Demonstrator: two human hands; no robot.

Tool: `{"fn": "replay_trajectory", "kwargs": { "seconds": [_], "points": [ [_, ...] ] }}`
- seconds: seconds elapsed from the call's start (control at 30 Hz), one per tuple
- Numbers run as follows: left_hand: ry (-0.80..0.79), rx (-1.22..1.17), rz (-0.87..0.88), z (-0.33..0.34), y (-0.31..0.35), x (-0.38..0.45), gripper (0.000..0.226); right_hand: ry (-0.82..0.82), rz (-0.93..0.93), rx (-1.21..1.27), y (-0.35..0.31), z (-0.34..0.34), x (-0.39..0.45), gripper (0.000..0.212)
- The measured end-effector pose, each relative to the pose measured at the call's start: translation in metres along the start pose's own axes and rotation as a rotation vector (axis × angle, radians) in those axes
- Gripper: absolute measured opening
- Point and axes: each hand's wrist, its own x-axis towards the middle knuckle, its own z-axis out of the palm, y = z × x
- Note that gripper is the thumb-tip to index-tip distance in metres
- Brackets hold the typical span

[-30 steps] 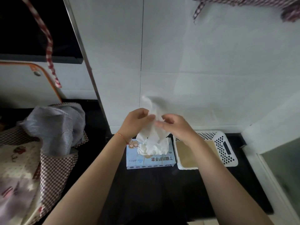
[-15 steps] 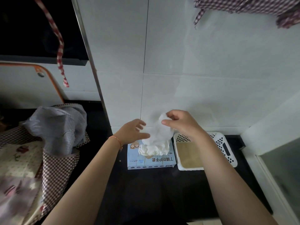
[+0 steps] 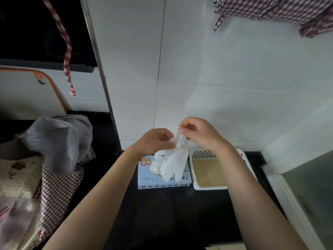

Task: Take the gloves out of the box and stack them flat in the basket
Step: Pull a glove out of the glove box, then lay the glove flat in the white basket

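Holding white glove [image 3: 173,163] above box [image 3: 163,179], cuff pinched by right hand [image 3: 199,134] and left hand [image 3: 155,141]. Basket [image 3: 209,173] just right of box on counter [image 3: 171,213].

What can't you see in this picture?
Head view:
- Inside the box: the hanging glove covers its opening.
- Part of the basket: behind the right hand and arm.
- Left hand fingertips: curled behind the glove.
- Box print: too small.

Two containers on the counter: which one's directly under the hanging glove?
The light blue cardboard glove box: the white disposable glove dangles over it. The white perforated plastic basket sits beside it to the right, nothing hanging above.
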Motion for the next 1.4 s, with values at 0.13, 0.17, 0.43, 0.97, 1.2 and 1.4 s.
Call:
{"fn": "replay_trajectory", "kwargs": {
  "seconds": [0.13,0.17,0.43,0.97,1.2,1.4],
  "points": [
    [0.04,0.036,-0.02,0.0,-0.009,0.002,0.006,0.069,0.014,-0.01,-0.001,0.002,0.001,0.008],
    [0.045,0.048,-0.042,0.0,-0.01,0.001,0.006,0.102,0.018,-0.003,0.001,0.004,0.003,0.008],
    [0.046,-0.013,-0.16,-0.009,-0.032,-0.005,0.034,0.36,0.059,0.042,0.028,0.02,0.011,0.007],
    [0.001,0.198,-0.321,0.104,-0.05,0.095,0.006,0.251,0.45,0.084,0.186,-0.021,-0.03,0.012],
    [0.064,0.422,-0.28,0.157,-0.055,0.134,0.008,0.119,0.48,0.175,0.247,-0.053,-0.031,0.022],
    [0.041,0.721,-0.219,0.191,-0.064,0.149,0.027,-0.004,0.547,0.226,0.286,-0.075,-0.034,0.023]
  ]
}}
